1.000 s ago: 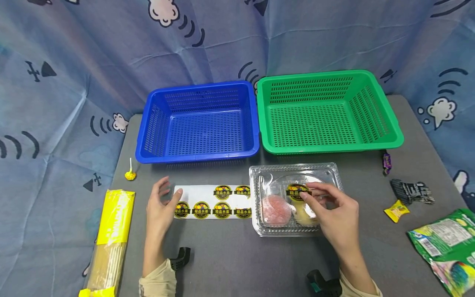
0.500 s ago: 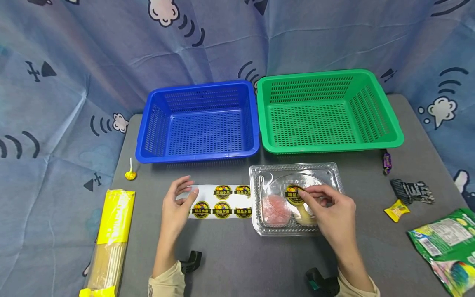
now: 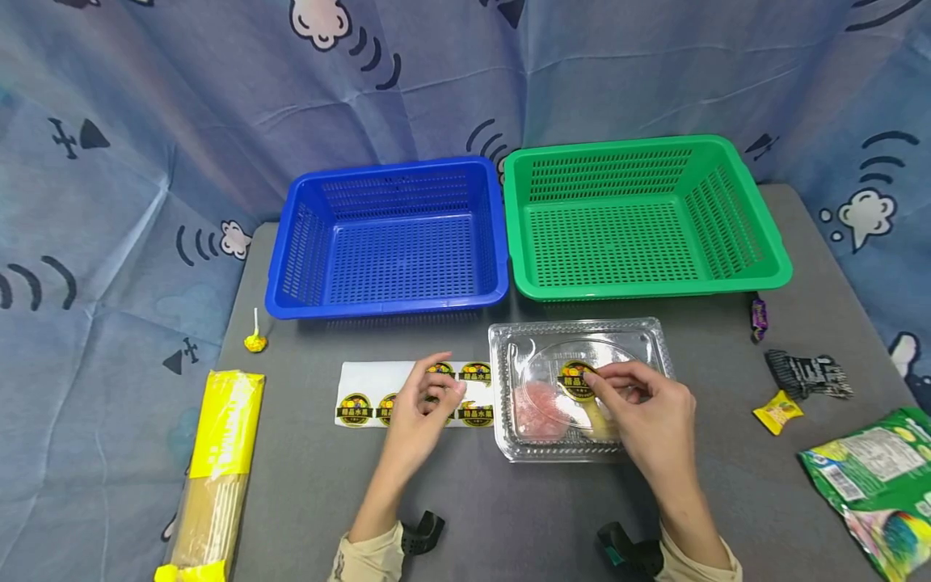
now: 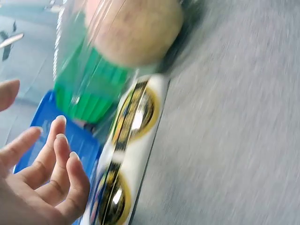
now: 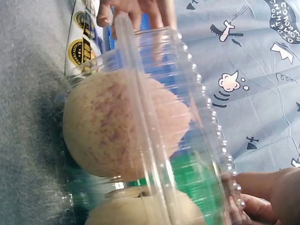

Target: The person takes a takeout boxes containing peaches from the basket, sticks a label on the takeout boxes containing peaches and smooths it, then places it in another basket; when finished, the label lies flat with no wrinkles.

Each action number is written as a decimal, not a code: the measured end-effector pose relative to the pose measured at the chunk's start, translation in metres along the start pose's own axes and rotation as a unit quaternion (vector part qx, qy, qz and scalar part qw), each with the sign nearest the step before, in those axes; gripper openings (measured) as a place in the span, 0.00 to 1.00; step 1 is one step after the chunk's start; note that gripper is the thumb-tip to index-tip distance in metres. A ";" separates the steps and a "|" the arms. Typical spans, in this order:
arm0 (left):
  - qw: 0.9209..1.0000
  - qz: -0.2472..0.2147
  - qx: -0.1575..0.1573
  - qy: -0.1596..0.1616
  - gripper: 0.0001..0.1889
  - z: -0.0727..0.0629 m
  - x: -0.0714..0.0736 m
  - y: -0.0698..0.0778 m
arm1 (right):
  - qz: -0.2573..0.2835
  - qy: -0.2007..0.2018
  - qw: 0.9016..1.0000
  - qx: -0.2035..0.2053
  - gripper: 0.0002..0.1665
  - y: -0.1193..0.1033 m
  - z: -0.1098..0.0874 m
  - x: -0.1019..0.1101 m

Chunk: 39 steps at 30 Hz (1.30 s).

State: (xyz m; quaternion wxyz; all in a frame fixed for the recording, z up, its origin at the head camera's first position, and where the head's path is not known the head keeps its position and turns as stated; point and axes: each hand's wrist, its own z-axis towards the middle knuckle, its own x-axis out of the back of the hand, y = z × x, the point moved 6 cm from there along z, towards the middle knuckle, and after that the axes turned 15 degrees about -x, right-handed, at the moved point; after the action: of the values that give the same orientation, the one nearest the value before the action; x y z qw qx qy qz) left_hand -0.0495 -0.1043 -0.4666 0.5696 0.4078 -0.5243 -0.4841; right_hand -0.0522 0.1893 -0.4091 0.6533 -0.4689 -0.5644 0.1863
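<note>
A clear plastic clamshell box (image 3: pixel 502 380) stands closed on the table, with a pink round fruit (image 3: pixel 540 412) and a yellowish one (image 3: pixel 598 422) inside. Over its lid my right hand (image 3: pixel 650 416) pinches the edge of a round black-and-gold sticker (image 3: pixel 573 378) between thumb and fingertips. My left hand (image 3: pixel 418 420), fingers loosely bent and holding nothing, hovers over the white sticker sheet (image 3: pixel 371 376), covering some of its labels. In the left wrist view the left fingers (image 4: pixel 77 180) are spread apart beside the sheet. The right wrist view shows the blotchy fruit (image 5: pixel 112 124) through the box wall.
Behind stand a blue basket (image 3: pixel 385 309) and a green basket (image 3: pixel 647 289). At left lie a yellow noodle pack (image 3: pixel 225 428) and a lollipop (image 3: pixel 255 343). Small wrapped candies, a yellow one (image 3: pixel 777 412) among them, and a green bag (image 3: pixel 873 485) lie at right.
My left hand has moved right across the sticker sheet toward the box, uncovering the sheet's left end. My right hand has shifted slightly left with the sticker, which now lies more turned over the lid.
</note>
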 end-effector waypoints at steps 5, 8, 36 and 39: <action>0.999 0.009 -0.020 -0.046 0.32 0.000 -0.024 0.007 | -0.006 0.006 1.000 0.009 0.07 -0.001 -0.001 -0.003; 0.998 0.021 -0.024 -0.061 0.36 -0.001 -0.033 0.010 | -0.010 0.010 1.000 0.003 0.07 0.000 -0.001 -0.004; 0.992 0.048 -0.037 -0.108 0.41 -0.005 -0.054 0.014 | -0.031 0.015 0.999 0.023 0.06 -0.004 -0.001 -0.011; 0.993 0.043 -0.026 -0.109 0.41 -0.006 -0.054 0.014 | -0.035 0.013 0.999 0.026 0.07 -0.004 -0.001 -0.012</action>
State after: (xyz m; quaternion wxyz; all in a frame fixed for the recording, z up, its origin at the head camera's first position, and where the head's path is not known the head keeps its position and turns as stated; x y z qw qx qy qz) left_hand -0.0411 -0.0486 -0.4651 0.5401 0.3147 -0.5873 -0.5141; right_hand -0.0565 0.1778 -0.4122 0.6785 -0.4346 -0.5668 0.1718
